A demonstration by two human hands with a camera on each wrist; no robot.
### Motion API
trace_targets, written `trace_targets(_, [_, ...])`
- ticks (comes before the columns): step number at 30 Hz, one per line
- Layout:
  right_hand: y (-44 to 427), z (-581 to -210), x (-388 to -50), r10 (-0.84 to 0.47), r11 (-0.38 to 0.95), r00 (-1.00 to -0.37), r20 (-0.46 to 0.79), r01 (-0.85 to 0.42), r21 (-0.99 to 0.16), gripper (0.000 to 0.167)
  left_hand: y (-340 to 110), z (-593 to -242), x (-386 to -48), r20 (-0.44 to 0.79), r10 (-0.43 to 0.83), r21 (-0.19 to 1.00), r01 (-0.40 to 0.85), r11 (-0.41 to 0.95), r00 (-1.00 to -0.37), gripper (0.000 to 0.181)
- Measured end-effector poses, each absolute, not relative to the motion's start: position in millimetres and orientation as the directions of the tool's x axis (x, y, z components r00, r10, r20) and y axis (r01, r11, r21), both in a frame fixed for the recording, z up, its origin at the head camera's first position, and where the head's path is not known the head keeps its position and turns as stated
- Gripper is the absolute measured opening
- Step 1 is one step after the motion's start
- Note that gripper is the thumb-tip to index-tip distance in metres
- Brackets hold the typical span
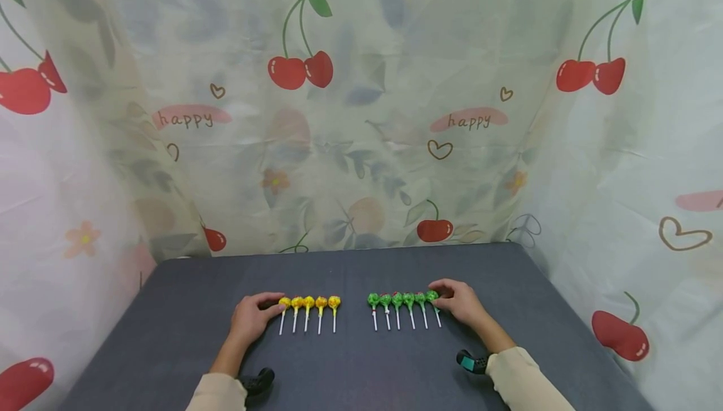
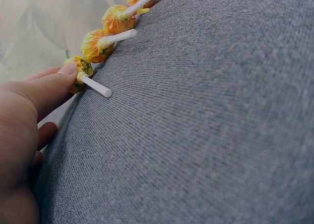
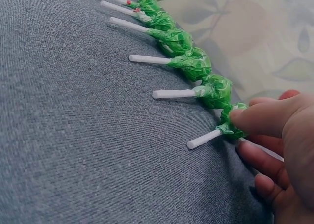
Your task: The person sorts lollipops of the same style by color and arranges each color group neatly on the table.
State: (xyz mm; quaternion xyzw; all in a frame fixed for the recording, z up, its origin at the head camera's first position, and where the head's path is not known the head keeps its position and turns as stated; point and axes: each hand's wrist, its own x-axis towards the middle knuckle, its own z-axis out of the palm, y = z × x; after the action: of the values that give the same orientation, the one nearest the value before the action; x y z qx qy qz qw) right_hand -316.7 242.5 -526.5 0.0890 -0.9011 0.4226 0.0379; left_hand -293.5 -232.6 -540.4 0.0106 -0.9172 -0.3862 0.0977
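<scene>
Several yellow-wrapped lollipops (image 1: 309,302) lie in a row left of the middle, white sticks toward me. My left hand (image 1: 250,320) pinches the head of the leftmost yellow lollipop (image 2: 84,67) between thumb and fingers. To the right lies a second row of several green-wrapped lollipops (image 1: 398,300), their sticks also pointing my way. At its right end, my right hand (image 1: 460,301) pinches the outermost green lollipop (image 3: 231,117) by its head. Both pinched lollipops stay in line with their rows. The far sides of both heads are hidden by the fingers.
A dark grey cloth covers the table (image 1: 361,373). Curtains (image 1: 350,116) printed with cherries stand behind it and at both sides. Black straps with small devices (image 1: 473,362) sit at both wrists, close above the table. A gap of bare cloth separates the two rows.
</scene>
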Motion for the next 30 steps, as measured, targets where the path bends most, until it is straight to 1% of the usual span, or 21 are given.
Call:
trace_targets(4, [244, -528, -316, -0.123, 0.605, -0.984, 0.125, -0.174, -0.777, 0.029, -233, -541, -292, 0.16, -0.102, 0.717, 0.045, 0.695, -0.982, 0.027])
trace_targets(9, [247, -526, -314, -0.095, 0.524, -0.992, 0.077, -0.116, -0.844, 0.034, -233, -541, -292, 0.151, -0.107, 0.72, 0.035, 0.693, -0.983, 0.028])
trace_targets(12, [249, -525, -313, -0.092, 0.485, -0.994, 0.065, -0.102, -0.869, 0.038, -232, -539, -293, 0.148, -0.109, 0.723, 0.032, 0.69, -0.983, 0.028])
trace_targets(25, [257, -530, -309, -0.1, 0.442, -0.993, 0.061, -0.1, -0.892, 0.038, -234, -539, -294, 0.13, -0.11, 0.735, 0.022, 0.678, -0.985, 0.031])
trace_targets(30, [259, -531, -307, -0.114, 0.452, -0.989, 0.096, -0.138, -0.881, 0.039, -233, -539, -293, 0.125, -0.114, 0.748, 0.018, 0.663, -0.986, 0.032])
